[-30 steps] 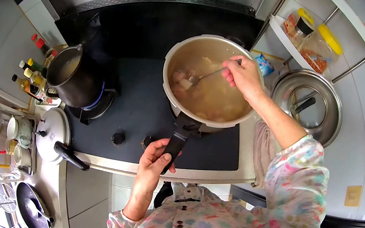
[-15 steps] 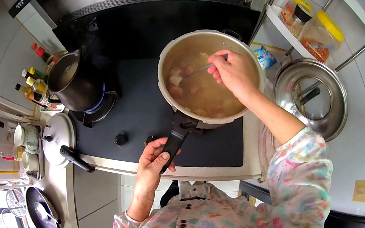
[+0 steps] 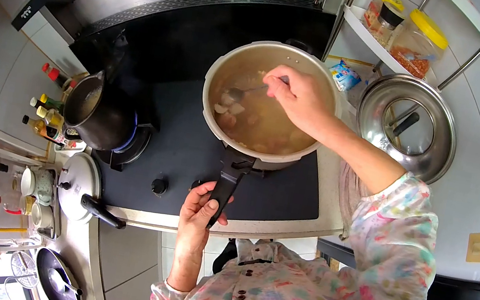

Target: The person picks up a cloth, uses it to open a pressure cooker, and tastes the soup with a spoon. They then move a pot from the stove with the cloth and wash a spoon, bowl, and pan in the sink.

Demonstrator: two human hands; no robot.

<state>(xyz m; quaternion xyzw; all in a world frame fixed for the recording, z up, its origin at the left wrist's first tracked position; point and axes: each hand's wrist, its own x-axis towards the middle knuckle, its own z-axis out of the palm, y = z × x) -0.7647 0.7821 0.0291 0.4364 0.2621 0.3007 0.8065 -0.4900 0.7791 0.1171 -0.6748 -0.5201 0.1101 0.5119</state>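
A large pressure cooker pot [image 3: 209,106] without its lid stands on the right side of the black cooktop [image 3: 184,172]. Cloudy broth with pale chunks [image 3: 230,108] fills part of it. My left hand [image 3: 201,210] is wrapped around the pot's black handle [image 3: 226,189]. Over the pot's opening, my right hand [image 3: 297,99] grips a spoon [image 3: 254,90] by its dark handle end. The spoon's bowl sits at the broth's surface beside the chunks, toward the pot's left side.
A dark saucepan [image 3: 98,115] stands over a lit blue flame at left. Sauce bottles [image 3: 51,110] line the wall behind it. A pressure cooker lid [image 3: 74,188] rests at the left edge. On the right lie a glass-centred lid [image 3: 373,103] and a blue packet [image 3: 344,75] below shelved jars [image 3: 422,44].
The spoon's bowl has lifted into sight at the broth's surface, and the pale chunks have shifted. My right hand has turned slightly; my left hand stays on the handle.
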